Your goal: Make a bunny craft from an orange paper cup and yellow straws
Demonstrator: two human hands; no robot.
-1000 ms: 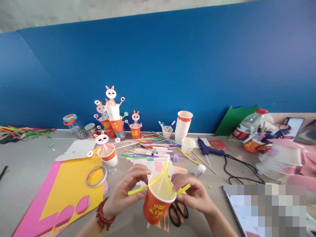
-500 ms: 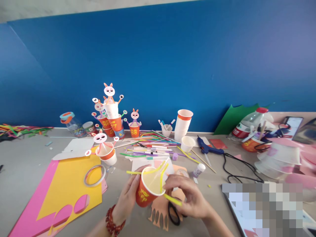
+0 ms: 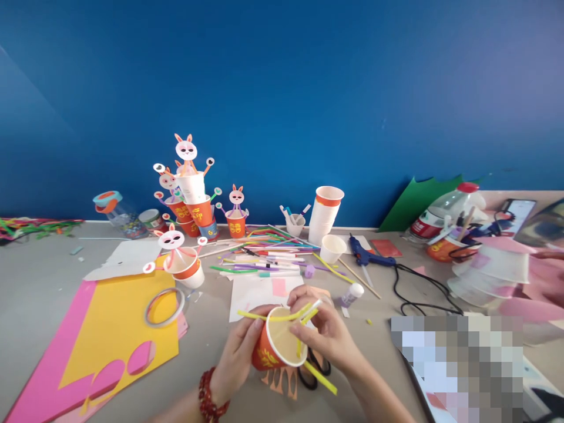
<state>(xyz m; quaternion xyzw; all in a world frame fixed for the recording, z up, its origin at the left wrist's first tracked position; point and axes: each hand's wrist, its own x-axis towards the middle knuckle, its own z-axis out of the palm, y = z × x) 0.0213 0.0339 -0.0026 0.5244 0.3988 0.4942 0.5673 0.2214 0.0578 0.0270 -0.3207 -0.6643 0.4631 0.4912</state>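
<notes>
My left hand [image 3: 240, 346] is wrapped round the side of a red paper cup [image 3: 266, 355] with yellow print, tilted so that its mouth shows. Bent yellow pipe cleaners [image 3: 321, 379] stick out of the cup, one over the left rim and another down past the lower right rim. At the mouth, my right hand [image 3: 330, 335] pinches the yellow pieces with thumb and fingers, beside a pale, clear-looking strip. Its fingertips partly hide the join. Under the cup lie black-handled scissors [image 3: 308, 379] and a cut orange paper [image 3: 282, 382].
Rabbit-figure cups [image 3: 194, 205] stand at the back left. Yellow card [image 3: 127, 311] and a tape roll [image 3: 147, 314] lie left. Markers [image 3: 282, 265] and a glue stick [image 3: 351, 295] lie beyond my hands. A glue gun [image 3: 368, 257] trails its black cord rightward, near a tablet-like device [image 3: 408, 370].
My right hand has moved from the outer right rim up over the cup's mouth and closed round the yellow pieces. The cup has tipped, and the view has shifted slightly.
</notes>
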